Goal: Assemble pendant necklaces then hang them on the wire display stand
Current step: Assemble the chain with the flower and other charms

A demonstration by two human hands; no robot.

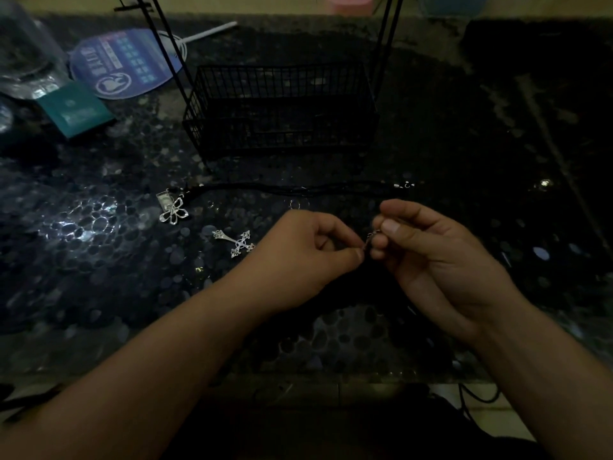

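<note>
- Dim lighting throughout; hard to make out the tiny metal piece [371, 239] pinched between the two hands, possibly a clasp or ring, with any cord attached lost against the dark surface.
- Cut off at the top edge: the uprights of the wire display stand [282, 107], only its black basket base fully in view.
- Left hand [298, 257], in front of the stand, fingers curled with thumb and forefinger tips clamped on the small piece.
- Right hand [431, 257], just right of the left, fingers curled, thumb and forefinger pinching the same piece from the other side.
- Between the stand and the hands, lay a black cord [298, 189] stretched sideways, silver clasp ends at its right tip.
- Front-left of the stand, two loose silver pendants counted: a flower pendant [174, 212] touching the cord's left end, and a cross pendant [236, 243] nearer the left hand.
- Left of the stand, one round blue printed fan [122, 63], one teal packet [78, 109], one clear container [23, 54], blurred.
- Beneath everything, a dark pebble-patterned table [99, 260].
</note>
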